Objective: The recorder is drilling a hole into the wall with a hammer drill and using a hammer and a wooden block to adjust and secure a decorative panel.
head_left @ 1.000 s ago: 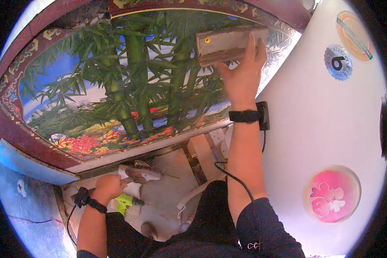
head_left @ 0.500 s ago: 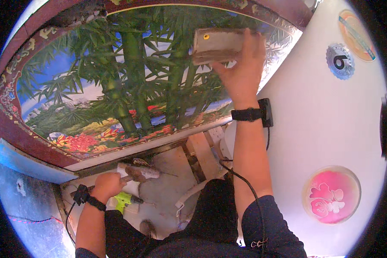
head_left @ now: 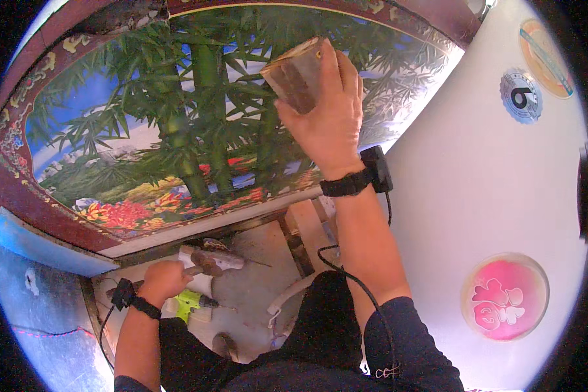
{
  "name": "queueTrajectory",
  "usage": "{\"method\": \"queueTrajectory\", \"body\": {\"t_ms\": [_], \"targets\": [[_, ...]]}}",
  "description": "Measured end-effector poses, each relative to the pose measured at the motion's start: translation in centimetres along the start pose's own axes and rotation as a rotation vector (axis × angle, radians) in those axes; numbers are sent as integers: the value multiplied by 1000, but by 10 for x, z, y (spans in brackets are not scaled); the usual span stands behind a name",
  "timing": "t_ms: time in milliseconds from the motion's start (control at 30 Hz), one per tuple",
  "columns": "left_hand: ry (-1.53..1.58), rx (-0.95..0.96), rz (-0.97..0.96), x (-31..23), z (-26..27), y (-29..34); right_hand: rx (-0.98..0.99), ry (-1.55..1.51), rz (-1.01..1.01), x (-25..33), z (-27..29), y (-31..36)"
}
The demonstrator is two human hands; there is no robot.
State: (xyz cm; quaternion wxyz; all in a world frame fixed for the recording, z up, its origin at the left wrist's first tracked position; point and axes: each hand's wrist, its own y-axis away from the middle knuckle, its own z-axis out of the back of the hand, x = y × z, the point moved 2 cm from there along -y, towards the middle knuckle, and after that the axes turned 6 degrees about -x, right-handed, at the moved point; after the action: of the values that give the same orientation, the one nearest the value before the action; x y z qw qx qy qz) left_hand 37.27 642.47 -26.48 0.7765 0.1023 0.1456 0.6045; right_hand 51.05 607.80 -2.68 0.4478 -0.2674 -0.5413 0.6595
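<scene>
My right hand [head_left: 330, 111] grips a worn brown-grey wooden block [head_left: 297, 75] with a small yellow ring near one end. The block is tilted in front of a large glossy picture panel [head_left: 176, 124] of green bamboo and flowers. Whether it touches the panel I cannot tell. Low on the left, my left hand [head_left: 165, 279] is closed round the handle of what looks like a hammer [head_left: 206, 264], its dark brown head showing past my fingers. Just below that hand lies a lime-green drill [head_left: 189, 304] with a thin bit.
A white curved surface with round stickers [head_left: 506, 297] rises on the right. The panel has a dark red patterned border [head_left: 78, 238]. A blue strip [head_left: 46, 245] lies at the left. Wooden pieces [head_left: 304, 219] rest below the panel. A black cable [head_left: 366, 287] runs along my right forearm.
My right hand has moved left with the wooden block and turned it, so the block now tilts more steeply. My left hand stays in place.
</scene>
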Motion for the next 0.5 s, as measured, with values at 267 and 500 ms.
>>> {"method": "queueTrajectory", "body": {"t_ms": [267, 500], "targets": [[13, 10, 6, 0, 1, -1, -57, 15, 26, 7, -6, 6], [-8, 11, 4, 2, 1, -3, -39, -2, -2, 5, -7, 5]]}}
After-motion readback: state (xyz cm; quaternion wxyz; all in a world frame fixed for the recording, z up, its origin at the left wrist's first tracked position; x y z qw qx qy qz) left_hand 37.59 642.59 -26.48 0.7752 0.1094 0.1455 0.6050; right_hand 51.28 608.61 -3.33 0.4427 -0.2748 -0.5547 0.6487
